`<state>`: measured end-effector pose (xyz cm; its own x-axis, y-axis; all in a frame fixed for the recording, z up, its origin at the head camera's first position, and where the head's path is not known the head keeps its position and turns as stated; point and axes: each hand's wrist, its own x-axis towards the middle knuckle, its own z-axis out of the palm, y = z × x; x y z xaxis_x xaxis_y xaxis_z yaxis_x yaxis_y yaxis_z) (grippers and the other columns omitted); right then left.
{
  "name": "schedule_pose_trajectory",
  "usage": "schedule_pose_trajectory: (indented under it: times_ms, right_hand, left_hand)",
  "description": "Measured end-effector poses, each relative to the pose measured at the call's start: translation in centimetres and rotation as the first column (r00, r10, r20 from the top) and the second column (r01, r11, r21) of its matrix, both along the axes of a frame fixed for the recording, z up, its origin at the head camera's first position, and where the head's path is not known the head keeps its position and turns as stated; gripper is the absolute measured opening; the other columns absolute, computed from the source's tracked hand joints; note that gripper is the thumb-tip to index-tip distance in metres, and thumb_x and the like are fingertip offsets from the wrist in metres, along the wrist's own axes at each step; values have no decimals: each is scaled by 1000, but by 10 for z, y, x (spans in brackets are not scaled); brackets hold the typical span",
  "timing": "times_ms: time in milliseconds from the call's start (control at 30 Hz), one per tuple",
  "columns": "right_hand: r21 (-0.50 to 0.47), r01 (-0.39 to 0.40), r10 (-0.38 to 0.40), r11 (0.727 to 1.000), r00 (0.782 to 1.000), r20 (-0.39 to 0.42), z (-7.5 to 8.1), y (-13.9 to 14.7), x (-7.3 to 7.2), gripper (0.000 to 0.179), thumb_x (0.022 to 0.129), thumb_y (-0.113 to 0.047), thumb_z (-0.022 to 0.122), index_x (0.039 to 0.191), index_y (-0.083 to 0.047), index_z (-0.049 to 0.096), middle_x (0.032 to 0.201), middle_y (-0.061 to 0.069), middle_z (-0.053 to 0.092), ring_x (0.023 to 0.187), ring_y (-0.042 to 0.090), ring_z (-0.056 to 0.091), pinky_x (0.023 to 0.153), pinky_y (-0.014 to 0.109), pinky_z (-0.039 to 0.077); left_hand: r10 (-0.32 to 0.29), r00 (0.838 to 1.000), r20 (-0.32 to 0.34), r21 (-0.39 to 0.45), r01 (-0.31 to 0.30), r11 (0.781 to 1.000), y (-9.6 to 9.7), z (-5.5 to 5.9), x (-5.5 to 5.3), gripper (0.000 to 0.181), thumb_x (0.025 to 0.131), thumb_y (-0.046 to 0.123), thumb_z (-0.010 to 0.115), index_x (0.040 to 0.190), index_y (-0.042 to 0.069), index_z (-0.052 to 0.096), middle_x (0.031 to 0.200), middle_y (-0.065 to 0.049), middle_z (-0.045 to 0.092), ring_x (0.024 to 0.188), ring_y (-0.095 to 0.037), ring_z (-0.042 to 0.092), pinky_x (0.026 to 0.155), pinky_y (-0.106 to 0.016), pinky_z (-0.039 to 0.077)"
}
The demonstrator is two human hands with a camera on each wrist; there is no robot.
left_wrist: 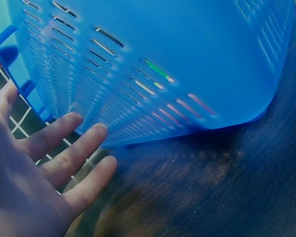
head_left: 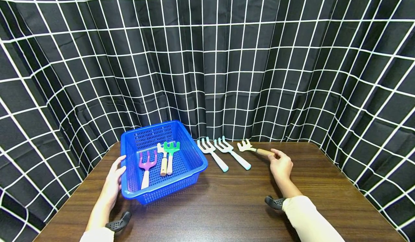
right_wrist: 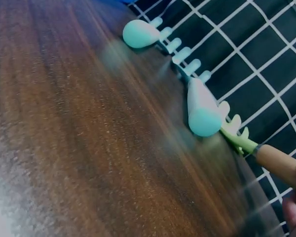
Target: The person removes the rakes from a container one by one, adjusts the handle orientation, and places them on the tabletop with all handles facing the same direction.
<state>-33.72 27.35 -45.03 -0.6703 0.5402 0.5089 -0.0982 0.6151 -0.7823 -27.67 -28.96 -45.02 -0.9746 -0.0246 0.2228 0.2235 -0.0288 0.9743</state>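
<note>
At the left of the head view my left hand touches the side rim of a blue plastic basket. In the left wrist view several of its fingers lie nearly straight and spread, outside the slotted wall. My right hand holds the wooden handle of a cream-white hand fork near its end, tines pointing to the back left. Inside the basket lie a purple hand fork, a green hand fork and a white hand fork with a wooden handle.
Two pale turquoise hand forks, the left one and the right one, lie on the brown wooden table between the basket and my right hand. A black curtain with a white grid hangs along the table's back edge.
</note>
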Motion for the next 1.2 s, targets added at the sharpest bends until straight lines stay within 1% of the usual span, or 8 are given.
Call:
schedule_pose_trajectory:
  times_ms: [200, 367, 467, 633, 867, 1033, 1200]
  right_hand:
    - [7, -20, 19, 1000, 995, 94, -2, 1, -4, 22, 80, -3, 72, 102, 0, 72, 99, 24, 68, 97, 46, 57, 81, 53, 40]
    - [8, -35, 32, 999, 979, 202, -8, 2, -8, 23, 79, -3, 70, 102, 0, 72, 105, 23, 68, 103, 45, 56, 83, 52, 41]
    - [18, -45, 39, 999, 970, 239, -10, 0, -10, 25, 78, -2, 70, 103, 0, 72, 107, 22, 67, 104, 45, 56, 82, 52, 42]
    - [30, -66, 56, 997, 965, 257, -11, -5, -11, 26, 78, -3, 70, 104, 0, 71, 105, 22, 68, 102, 45, 57, 81, 53, 42]
    - [42, -83, 71, 996, 966, 247, -13, -6, -13, 24, 78, -1, 70, 102, 2, 71, 101, 21, 69, 102, 45, 57, 84, 53, 42]
    - [41, -93, 80, 995, 965, 251, -12, -8, -12, 24, 78, -1, 70, 102, 2, 71, 102, 22, 68, 104, 45, 56, 85, 53, 42]
    - [52, -92, 74, 994, 957, 281, -12, -8, -14, 25, 79, -2, 69, 104, 1, 71, 106, 21, 68, 105, 45, 55, 85, 53, 42]
  left_hand:
    - [-3, 1000, -6, 3, 3, 1000, -1, -1, -1, 44, 107, 24, 34, 149, 16, 22, 106, 8, 66, 89, -16, 68, 68, -33, 56]
    - [-4, 1000, -9, 5, 4, 1000, 0, 0, 0, 43, 107, 24, 35, 148, 16, 23, 106, 7, 66, 87, -16, 68, 67, -33, 56]
    - [2, 1000, -6, 2, -2, 1000, 0, 1, 0, 43, 107, 26, 36, 147, 16, 23, 106, 8, 65, 88, -15, 68, 68, -32, 56]
    - [1, 1000, -11, 4, -1, 1000, 1, 1, 1, 44, 107, 25, 35, 148, 15, 23, 106, 7, 66, 87, -15, 68, 67, -32, 56]
    - [-3, 1000, -14, -1, 3, 1000, 1, 1, 1, 45, 107, 25, 35, 149, 14, 21, 106, 9, 65, 89, -15, 68, 69, -31, 56]
    - [-5, 1000, -13, 3, 5, 1000, 1, 1, 1, 45, 107, 25, 35, 149, 14, 21, 105, 9, 66, 89, -15, 68, 68, -31, 56]
    - [-1, 1000, -2, -1, 1, 1000, 1, 0, 0, 46, 107, 26, 35, 149, 15, 21, 106, 10, 66, 90, -15, 68, 69, -32, 56]
